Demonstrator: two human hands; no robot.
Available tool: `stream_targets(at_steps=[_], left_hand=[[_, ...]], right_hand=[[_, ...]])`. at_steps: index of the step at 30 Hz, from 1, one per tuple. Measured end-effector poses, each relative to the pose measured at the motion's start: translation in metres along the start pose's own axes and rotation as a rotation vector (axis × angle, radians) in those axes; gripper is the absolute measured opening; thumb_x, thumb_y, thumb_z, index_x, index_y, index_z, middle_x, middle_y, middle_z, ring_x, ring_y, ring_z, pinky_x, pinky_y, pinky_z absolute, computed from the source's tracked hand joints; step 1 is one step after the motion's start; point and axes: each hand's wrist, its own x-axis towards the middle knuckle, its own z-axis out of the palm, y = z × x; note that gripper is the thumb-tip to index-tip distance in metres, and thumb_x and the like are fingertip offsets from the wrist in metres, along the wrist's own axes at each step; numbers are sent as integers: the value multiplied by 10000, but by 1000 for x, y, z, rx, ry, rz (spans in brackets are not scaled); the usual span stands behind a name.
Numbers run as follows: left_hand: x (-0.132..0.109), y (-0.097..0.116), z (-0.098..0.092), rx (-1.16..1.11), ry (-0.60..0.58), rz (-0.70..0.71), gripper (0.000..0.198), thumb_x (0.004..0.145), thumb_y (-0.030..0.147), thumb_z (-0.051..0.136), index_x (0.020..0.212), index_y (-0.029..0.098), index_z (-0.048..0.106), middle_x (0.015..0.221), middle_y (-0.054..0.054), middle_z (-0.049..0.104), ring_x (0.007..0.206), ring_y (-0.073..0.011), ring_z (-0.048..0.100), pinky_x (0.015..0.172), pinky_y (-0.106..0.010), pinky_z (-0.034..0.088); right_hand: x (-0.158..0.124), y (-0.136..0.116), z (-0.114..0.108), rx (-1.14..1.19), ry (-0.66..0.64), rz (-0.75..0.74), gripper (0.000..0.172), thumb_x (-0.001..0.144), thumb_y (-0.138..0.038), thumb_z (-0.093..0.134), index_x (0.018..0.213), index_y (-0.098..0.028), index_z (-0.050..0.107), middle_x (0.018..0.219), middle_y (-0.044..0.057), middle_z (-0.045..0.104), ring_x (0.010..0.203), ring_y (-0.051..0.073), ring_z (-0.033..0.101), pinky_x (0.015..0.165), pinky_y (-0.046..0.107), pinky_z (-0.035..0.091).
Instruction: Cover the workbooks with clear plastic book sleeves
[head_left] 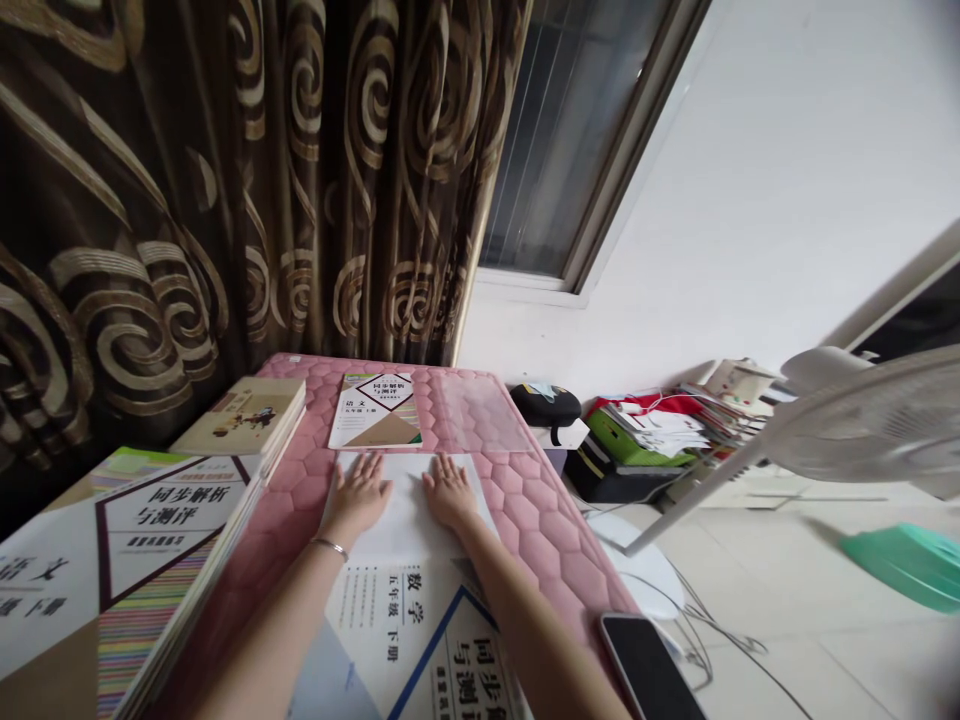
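My left hand (360, 494) lies flat with its fingers spread on a blank white sheet (405, 505), near its left edge. A bracelet circles that wrist. On the right part of the same sheet rests my right hand (451, 492), palm down, fingers apart. Nearer to me, joining or touching the sheet, is a book cover (405, 640) with a blue line and large printed characters, partly hidden by my forearms. Just beyond my hands lies a smaller workbook (377, 410), with a clear plastic sheet (484, 413) to its right.
Stacked books (172, 510) stand on the left of the pink quilted surface (555, 540). A phone (646, 665) lies at its right edge. Past that edge are a fan (862, 420), a black case (545, 404), piled papers and cables. A patterned curtain (300, 180) hangs behind.
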Motion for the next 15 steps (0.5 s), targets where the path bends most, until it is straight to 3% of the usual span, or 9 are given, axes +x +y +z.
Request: stream_targets(at_steps=[5,10,13,15], left_hand=[[-7,-32,-11,53,-18,-130,572,971,422,239,1515,264,321,1595,-32,272,1483,-290,217,1149,-691,24],[-8,-34,-13,50,-30,-147,578,968,454,245,1517,286,313,1605,-23,253,1487,-282,205,1159,-673,46],[-7,-33,-14,64,-38,-133,572,969,451,236,1515,297,315,1608,-26,250,1488,-290,197,1153,-680,55],[-6,-33,-14,81,-36,-117,573,969,445,239,1514,287,320,1605,-36,257,1486,-302,198,1143,-693,49]], right_hand=[[-5,32,-11,-50,5,181,629,1019,-433,172,1542,-88,222,1615,127,159,1500,224,118,1198,472,66],[-9,34,-20,-44,-23,201,604,1023,-409,178,1546,-110,216,1618,120,154,1501,227,109,1191,508,76],[-34,29,-25,-60,-21,166,580,1018,-371,227,1533,-108,271,1613,135,169,1499,271,107,1182,548,89],[-66,25,-26,-77,4,71,548,1008,-340,268,1497,-113,367,1605,140,203,1498,297,104,1180,570,94]])
